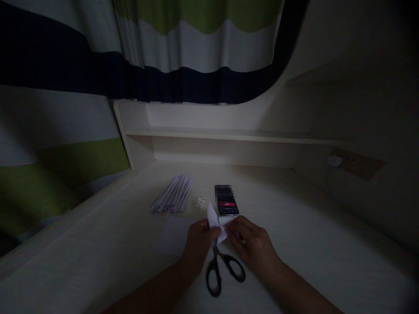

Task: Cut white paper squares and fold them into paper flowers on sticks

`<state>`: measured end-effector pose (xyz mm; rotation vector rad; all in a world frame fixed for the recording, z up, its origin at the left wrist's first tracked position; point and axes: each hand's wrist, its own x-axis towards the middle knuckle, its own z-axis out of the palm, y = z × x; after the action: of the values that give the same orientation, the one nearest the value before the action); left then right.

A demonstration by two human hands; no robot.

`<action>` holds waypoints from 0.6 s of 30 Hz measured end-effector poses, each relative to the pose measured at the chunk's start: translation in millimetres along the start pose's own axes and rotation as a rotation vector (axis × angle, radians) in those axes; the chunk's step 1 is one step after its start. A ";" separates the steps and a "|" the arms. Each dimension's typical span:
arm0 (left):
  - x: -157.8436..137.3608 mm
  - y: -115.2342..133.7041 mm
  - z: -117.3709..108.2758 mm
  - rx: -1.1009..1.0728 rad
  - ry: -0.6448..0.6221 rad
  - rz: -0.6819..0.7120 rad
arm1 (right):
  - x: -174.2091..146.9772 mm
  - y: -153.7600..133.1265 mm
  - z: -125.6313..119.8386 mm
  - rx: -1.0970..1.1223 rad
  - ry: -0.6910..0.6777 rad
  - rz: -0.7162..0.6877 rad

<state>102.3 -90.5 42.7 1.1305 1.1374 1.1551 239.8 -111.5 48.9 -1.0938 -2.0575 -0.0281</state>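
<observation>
A small piece of white paper (pixel 213 217), folded with points sticking up, is held between both hands above the desk. My left hand (pixel 198 243) pinches its left side, thumb across the front. On the right, the fingers of my right hand (pixel 250 240) close on the paper's other edge. Black-handled scissors (pixel 214 277) lie below the hands with the handles spread; the paper and left hand hide their blades. A flat white sheet (pixel 170 235) rests left of my left hand.
A bundle of thin paper strips (pixel 173 195) lies at the left, with a small pile of pale pieces (pixel 199 201) beside it. A phone (pixel 227 200) with a lit screen lies behind the hands. A shelf (pixel 222 134) spans the back; a curtain (pixel 65 117) hangs at left.
</observation>
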 end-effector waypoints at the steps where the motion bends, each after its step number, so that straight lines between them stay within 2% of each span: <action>1: 0.8 -1.6 -0.5 0.015 0.004 0.017 | 0.0 -0.1 0.3 -0.026 0.000 -0.004; 8: 5.5 -14.0 -4.6 0.172 0.063 0.141 | -2.5 1.0 4.2 -0.201 -0.001 -0.048; 18: 0.6 -2.9 0.3 0.087 0.014 0.194 | -5.7 -1.2 6.8 -0.360 0.002 -0.124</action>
<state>102.9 -90.2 39.8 1.3251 1.1165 1.2735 236.5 -113.8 41.0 -1.1722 -2.1676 -0.4776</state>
